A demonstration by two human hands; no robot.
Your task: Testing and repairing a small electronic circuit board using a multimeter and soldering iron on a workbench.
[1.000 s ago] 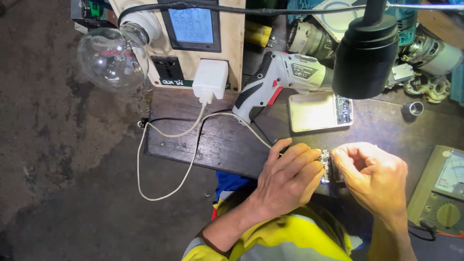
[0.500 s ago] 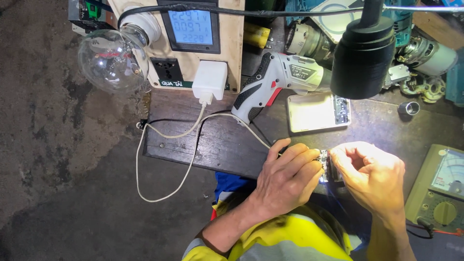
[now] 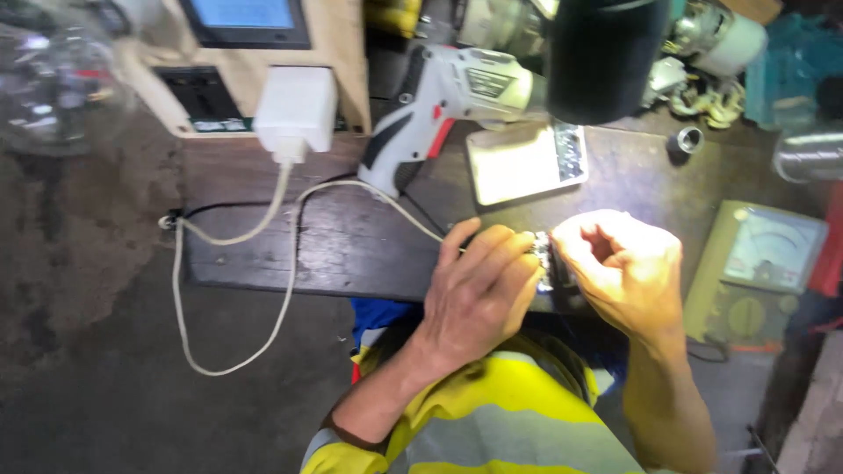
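Person: high-visibility vest (image 3: 492, 421), yellow with grey reflective bands; blue garment showing at the collar. Forearms bare. Left hand (image 3: 479, 294) and right hand (image 3: 628, 268) ungloved, without rings.

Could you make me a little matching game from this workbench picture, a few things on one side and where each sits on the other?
Things:
1. cordless screwdriver
2. white plug adapter
3. analogue meter
4. small metal part

Places:
A. at the bench's far right
B. between the left hand and right hand
C. plugged into the wooden panel
D. lying behind the hands, mid-bench

Pairs: 1-D, 2-C, 3-A, 4-B
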